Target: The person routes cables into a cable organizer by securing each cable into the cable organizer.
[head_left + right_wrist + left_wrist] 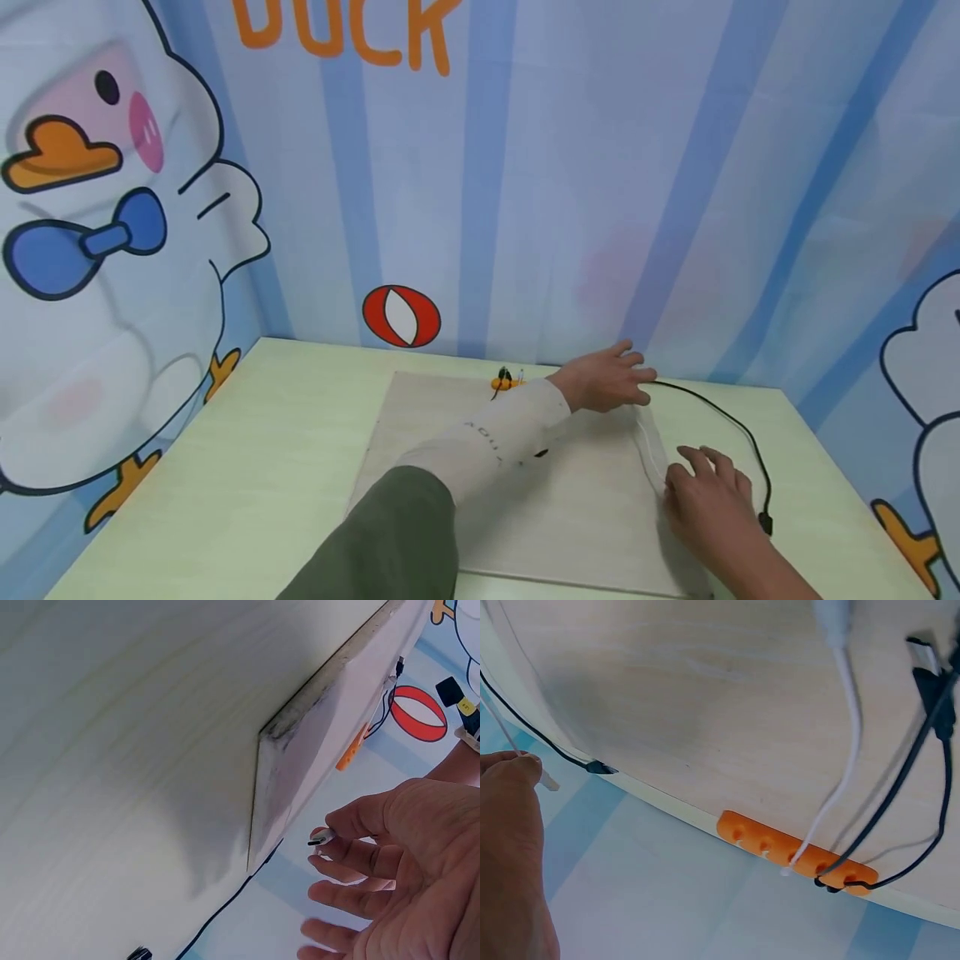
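Observation:
My left hand (603,379) reaches over the far right part of a beige board (585,508). Its thumb and finger pinch a white cable near a pale plug (549,781), seen in the left wrist view. At the board's right side, my right hand (712,504) pinches a small white connector (322,838) with a dark tip between thumb and index finger; the other fingers are spread. The white cable (649,450) runs between both hands along the board's right edge.
An orange cable holder (765,844) sits at the board's far edge, with a white cord (849,712) and black cords (907,765) in its slots. Right of the board, a black cable (738,423) curves to a black plug (765,523). A patterned cloth wall (540,208) stands behind.

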A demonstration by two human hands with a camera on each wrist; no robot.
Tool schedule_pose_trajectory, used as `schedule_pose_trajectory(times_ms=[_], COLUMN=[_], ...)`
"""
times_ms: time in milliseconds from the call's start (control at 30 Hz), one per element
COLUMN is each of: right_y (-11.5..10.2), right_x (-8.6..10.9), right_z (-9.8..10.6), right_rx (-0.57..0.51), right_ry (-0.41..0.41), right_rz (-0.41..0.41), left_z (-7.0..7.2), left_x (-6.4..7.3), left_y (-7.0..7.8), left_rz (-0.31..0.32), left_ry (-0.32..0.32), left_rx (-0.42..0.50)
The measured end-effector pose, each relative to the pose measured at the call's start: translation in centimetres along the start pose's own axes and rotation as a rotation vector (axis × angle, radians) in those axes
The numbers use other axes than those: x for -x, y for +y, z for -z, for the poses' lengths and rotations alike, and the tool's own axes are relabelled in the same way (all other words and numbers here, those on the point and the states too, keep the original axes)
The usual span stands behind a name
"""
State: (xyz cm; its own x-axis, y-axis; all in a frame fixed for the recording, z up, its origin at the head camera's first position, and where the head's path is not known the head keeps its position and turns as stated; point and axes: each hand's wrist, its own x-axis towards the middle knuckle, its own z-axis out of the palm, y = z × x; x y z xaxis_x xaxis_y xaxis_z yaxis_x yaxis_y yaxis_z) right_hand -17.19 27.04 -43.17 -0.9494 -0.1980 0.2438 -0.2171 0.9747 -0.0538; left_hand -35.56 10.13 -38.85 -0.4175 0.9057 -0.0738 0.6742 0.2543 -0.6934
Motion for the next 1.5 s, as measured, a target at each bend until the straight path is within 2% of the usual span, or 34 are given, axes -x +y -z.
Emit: schedule_pose_trajectory(times_ms=[333,733,1067,1333,1500], right_y=[-1.2,-3.0,-4.3,-5.8,-6.5], right_x=[-0.9,-1.8,-2.6,-3.5,-3.7], right_z=[-0.2,-0.9,-0.6,-0.6,-0.7], right_rx=[-0.023,-0.063,-0.077,-0.066,-0.075], right_ry=[0.025,0.047,0.068,0.054,0.068], right_rz=[0.024,0.075,0.103,0.116,0.132], left_z=[-0.9,-1.8,-2.6,-3.4,-3.6], left_x=[1.4,3.7,5.3,6.5,7.3], left_y=[-0.7,-1.8,-2.3,-2.9,-3.2], left_rz=[0.018,0.046,0.061,0.075,0.081], left_ry=[-0.048,-0.080,-0.032,-0.074,-0.079], left_rx=[0.022,-0.003,-0.024,0.029,0.021])
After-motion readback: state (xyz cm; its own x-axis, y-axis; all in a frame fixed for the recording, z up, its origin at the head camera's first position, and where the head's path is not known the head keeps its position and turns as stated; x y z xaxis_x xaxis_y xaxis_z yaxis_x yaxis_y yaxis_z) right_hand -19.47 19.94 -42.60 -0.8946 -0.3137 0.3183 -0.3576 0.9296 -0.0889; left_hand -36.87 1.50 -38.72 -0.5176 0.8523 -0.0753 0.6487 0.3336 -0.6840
